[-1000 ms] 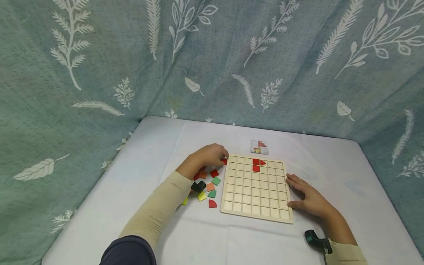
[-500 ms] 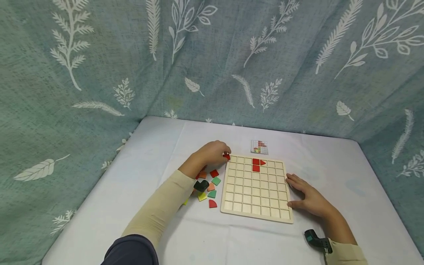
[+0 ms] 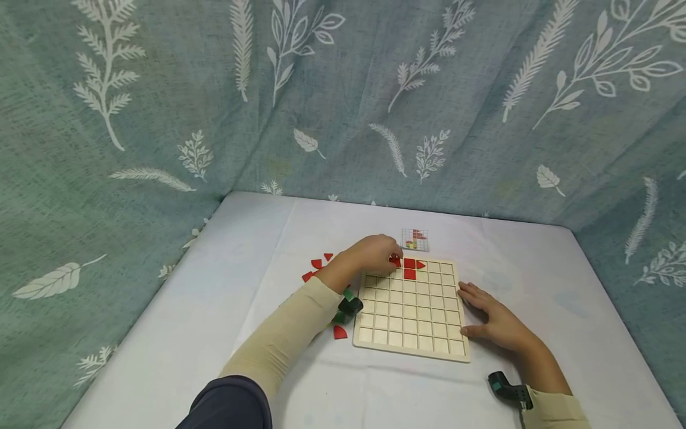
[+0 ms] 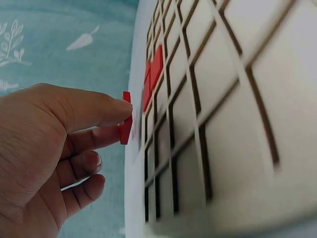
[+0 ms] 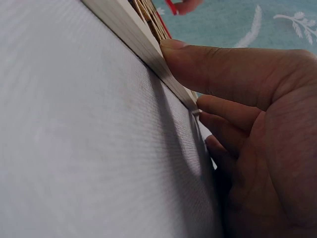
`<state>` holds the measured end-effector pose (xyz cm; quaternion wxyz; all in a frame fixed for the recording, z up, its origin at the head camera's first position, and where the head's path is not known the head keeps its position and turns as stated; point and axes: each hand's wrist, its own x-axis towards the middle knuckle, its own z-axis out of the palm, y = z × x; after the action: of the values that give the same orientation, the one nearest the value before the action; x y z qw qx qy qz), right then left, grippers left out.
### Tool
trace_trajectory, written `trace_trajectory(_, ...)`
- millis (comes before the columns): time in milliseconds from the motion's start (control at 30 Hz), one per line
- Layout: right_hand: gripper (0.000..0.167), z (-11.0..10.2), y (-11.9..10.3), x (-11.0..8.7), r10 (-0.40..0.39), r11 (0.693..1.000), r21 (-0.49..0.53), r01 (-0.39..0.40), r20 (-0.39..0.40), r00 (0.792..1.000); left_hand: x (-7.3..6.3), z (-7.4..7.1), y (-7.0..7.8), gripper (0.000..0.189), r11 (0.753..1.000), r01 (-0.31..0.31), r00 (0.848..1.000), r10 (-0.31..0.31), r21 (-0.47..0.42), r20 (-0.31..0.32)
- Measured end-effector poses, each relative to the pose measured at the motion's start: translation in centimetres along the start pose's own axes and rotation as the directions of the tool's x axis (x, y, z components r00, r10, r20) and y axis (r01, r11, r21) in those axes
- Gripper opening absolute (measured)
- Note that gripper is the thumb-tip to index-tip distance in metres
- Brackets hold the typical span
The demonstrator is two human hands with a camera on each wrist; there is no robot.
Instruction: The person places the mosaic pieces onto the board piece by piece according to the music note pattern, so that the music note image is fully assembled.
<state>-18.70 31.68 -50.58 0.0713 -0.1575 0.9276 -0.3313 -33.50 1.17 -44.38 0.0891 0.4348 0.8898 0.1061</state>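
My left hand (image 3: pixel 375 254) is over the top-left part of the wooden grid board (image 3: pixel 396 328). In the left wrist view, its thumb and index finger pinch a small red tile (image 4: pixel 127 119) held on edge, the other fingers loosely bent below. Two red square tiles (image 3: pixel 409 274) and a red pointed tile (image 3: pixel 421 266) lie in the board's upper cells, just right of the held one. My right hand (image 3: pixel 495 319) rests along the board's right side, thumb and fingertips against the rim. The right wrist view has the thumb (image 5: pixel 213 67) touching the board's edge, fingers beneath it relaxed.
A small printed card (image 3: pixel 415 239) with a coloured grid pattern lies behind the board. Loose tiles lie left of it, including a red quarter-round (image 3: pixel 340 332) and a red triangle (image 3: pixel 328 256); my left forearm covers several. A patterned cloth (image 3: pixel 343 101) hangs behind the white table.
My left hand has carried the red tile from beside the board's top-left corner rightward, over the top row near the red tiles. The right hand stays at the board's edge.
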Motion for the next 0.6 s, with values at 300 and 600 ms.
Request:
trace_trajectory(300,0.089,0.1,0.1,0.0,0.011,1.0,-0.01,-0.011,-0.006,1.0,2.5,1.3,2.5,0.021,0.997,-0.079,0.997,0.079,0.022,0.016)
trace_trajectory(600,0.089,-0.1,0.0,0.0,0.022,1.0,0.001,-0.022,-0.004,1.0,4.1,2.2,4.1,0.019,0.989,-0.128,0.992,0.126,0.077,0.028)
